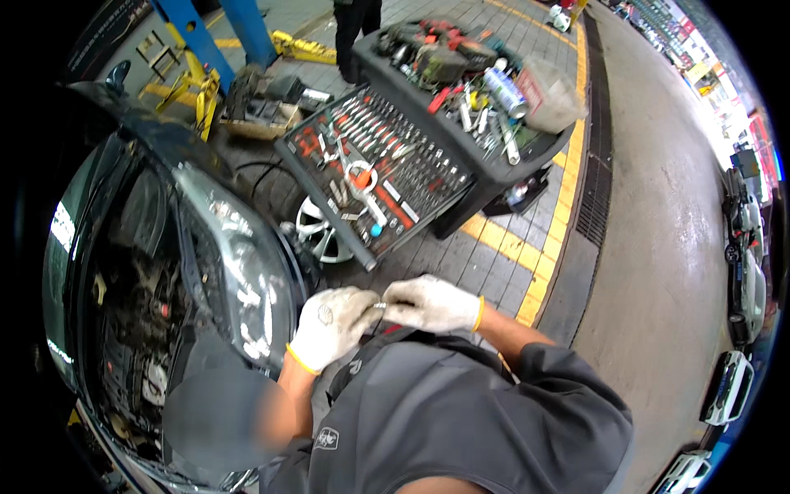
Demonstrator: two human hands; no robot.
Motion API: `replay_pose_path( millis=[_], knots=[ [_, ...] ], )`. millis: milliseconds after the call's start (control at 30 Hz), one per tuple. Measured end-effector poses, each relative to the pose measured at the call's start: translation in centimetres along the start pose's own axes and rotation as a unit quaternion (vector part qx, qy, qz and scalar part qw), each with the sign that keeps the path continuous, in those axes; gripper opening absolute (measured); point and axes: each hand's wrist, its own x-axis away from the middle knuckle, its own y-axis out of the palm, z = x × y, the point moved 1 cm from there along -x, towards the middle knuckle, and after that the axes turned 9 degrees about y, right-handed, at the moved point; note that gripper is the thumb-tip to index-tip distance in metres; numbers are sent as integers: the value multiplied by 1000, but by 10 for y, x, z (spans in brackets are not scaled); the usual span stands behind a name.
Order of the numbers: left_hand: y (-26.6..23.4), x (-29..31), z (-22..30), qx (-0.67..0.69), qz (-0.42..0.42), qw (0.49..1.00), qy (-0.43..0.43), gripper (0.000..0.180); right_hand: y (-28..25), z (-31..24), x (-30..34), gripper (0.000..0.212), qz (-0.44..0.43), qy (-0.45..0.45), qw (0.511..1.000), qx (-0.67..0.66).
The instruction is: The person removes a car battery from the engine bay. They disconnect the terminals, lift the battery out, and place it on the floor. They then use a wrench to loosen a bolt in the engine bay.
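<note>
Both of my hands wear white work gloves with yellow cuffs, and they meet in front of my waist. My left hand (333, 325) has its fingers curled in a pinch. My right hand (432, 305) pinches from the other side, its fingertips nearly touching the left ones. Between them shows a small shiny metal piece (379, 305). It is gripped from both ends, and most of it is hidden by the gloves, so its exact kind cannot be made out. Beyond my hands, an open tool drawer (368, 259) holds wrenches, sockets and other hand tools.
A dark car (234, 272) with its engine bay exposed stands close on my left. The tool cart's top (527, 169) carries power tools, a spray can (504, 92) and loose wrenches. Behind are a wheel (322, 230), a blue lift post (197, 37) and a person's legs (355, 37).
</note>
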Motion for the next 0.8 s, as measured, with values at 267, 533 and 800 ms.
replay_pose_path(
  millis=[267,533,800],
  knots=[
    [39,-117,-15,37,-27,999,-7,18,-95,60,17,39,77,97,992,29],
    [99,-138,-103,44,-38,962,-267,28,-137,198,43,43,158,390,904,-76],
    [165,-139,-175,-11,-76,961,-266,30,-90,323,107,43,155,469,822,-284]
  ],
)
